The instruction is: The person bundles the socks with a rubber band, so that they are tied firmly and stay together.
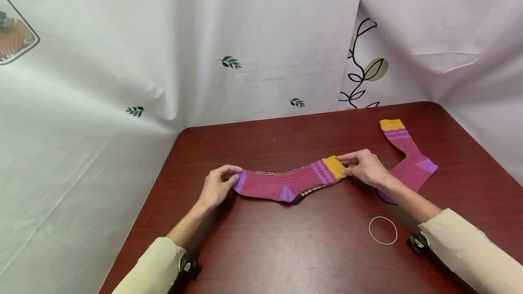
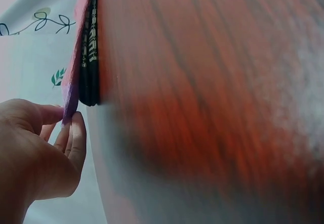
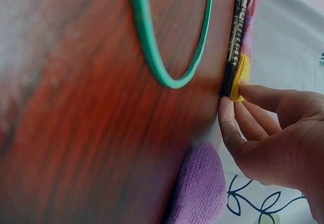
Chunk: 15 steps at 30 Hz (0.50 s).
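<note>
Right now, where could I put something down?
On this side of the stacked socks, left of the rubber band, the tabletop is bare; another patch lies between them and the printed curtain. It's crowded around the right hand and lone magenta sock.

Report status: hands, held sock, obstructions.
Left hand pinching toe, right hand pinching yellow cuff. Pink sock over dark patterned sock. Loose band aside; nothing apparently blocking.

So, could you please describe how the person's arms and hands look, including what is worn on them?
Both the left hand and the right hand are bare, without gloves. The left sleeve and right sleeve are plain pale cream, ending on the forearms. A small black device shows at each cuff: left device, right device.
</note>
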{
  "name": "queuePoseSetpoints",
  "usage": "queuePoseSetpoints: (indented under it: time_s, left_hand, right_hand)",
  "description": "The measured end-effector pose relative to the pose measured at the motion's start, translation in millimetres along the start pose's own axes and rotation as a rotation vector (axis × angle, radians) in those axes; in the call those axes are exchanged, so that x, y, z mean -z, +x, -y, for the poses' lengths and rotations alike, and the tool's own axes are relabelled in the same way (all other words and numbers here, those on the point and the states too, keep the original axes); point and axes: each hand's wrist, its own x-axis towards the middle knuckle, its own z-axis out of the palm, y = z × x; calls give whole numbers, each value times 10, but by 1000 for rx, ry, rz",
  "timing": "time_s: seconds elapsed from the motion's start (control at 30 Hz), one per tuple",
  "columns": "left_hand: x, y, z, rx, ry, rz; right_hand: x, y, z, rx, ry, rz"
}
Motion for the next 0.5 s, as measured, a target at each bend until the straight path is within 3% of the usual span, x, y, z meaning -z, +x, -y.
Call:
queuePoseSetpoints:
  time_s: [0.07,0.3,0.5]
  left_hand:
    - [8,-2,9,-1,-6,-7]
    - [33,8,26,-6,-8,-49]
    - [54,19,24,-15,-29,-101]
  right_hand:
    - [2,2,-3,-16,35,10]
    - [46,7,-10,-111,313,70]
    - [95,-15,-23,-134,334,27]
